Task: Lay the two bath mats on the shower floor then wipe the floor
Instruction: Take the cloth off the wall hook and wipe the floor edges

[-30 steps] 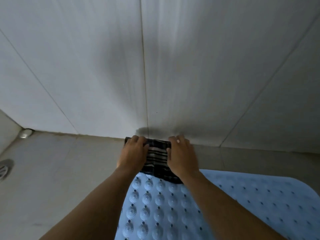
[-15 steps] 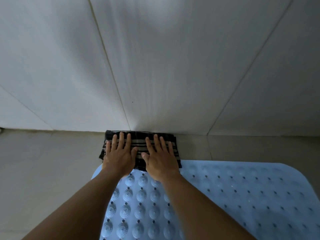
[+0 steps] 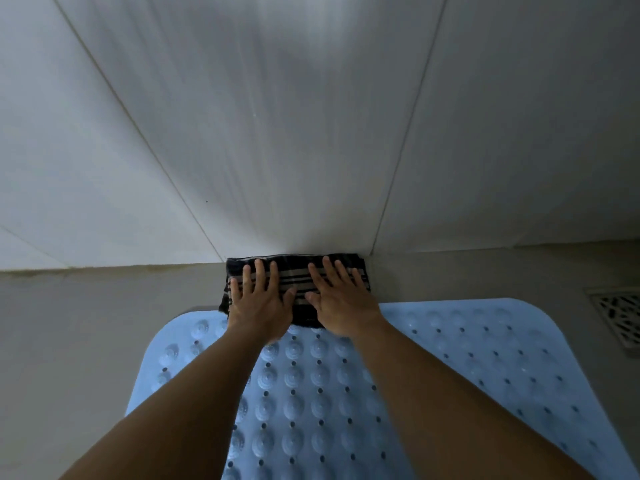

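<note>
A folded dark striped cloth [image 3: 298, 273] lies on the grey shower floor [image 3: 86, 327], hard against the foot of the wall. My left hand [image 3: 258, 301] presses flat on its left half, fingers straight and spread. Pressing the right half in the same way is my right hand [image 3: 341, 299]. A light blue bath mat [image 3: 467, 368] with round bumps and small holes lies flat under my forearms, its far edge touching the cloth's near edge. Only one mat is in view.
Large pale wall tiles [image 3: 277, 116] rise straight behind the cloth. A square metal floor drain [image 3: 618, 318] sits at the right edge, just past the mat's far right corner. Bare grey floor runs left of the mat.
The cloth and both hands have slid to the right along the wall. A second ago my fingers were curled over the cloth; now they lie flat. The right drain has come into view.
</note>
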A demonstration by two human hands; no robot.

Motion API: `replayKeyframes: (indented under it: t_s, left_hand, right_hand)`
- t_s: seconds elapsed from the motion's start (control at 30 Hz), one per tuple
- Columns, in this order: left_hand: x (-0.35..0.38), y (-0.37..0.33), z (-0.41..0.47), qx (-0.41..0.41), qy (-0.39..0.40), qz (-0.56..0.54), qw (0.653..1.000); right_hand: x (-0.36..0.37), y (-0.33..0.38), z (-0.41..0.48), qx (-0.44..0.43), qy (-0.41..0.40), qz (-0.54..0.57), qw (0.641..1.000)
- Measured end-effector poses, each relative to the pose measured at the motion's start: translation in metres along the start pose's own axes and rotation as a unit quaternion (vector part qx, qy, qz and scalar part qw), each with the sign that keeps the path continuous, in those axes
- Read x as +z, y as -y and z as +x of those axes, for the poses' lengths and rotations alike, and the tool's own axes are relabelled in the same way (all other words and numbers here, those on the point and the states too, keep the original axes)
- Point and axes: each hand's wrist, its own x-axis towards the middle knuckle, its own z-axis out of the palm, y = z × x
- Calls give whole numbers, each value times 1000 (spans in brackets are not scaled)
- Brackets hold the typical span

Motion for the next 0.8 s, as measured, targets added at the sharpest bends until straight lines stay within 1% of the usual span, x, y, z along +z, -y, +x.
replayKeyframes:
  t_s: [0.37,0.53,0.8]
  left_hand:
    - [6,-79,3,43,19,-23,999]
    - [12,-128,3,48,10,-53,997]
    - [10,-208,4,61,45,-34,997]
  right_hand:
    - [-10,-81,-29,27,-2,15,1000]
    - [-15,-127,-42,43,-2,28,999]
    - [-27,-203,-60,53,7,26,998]
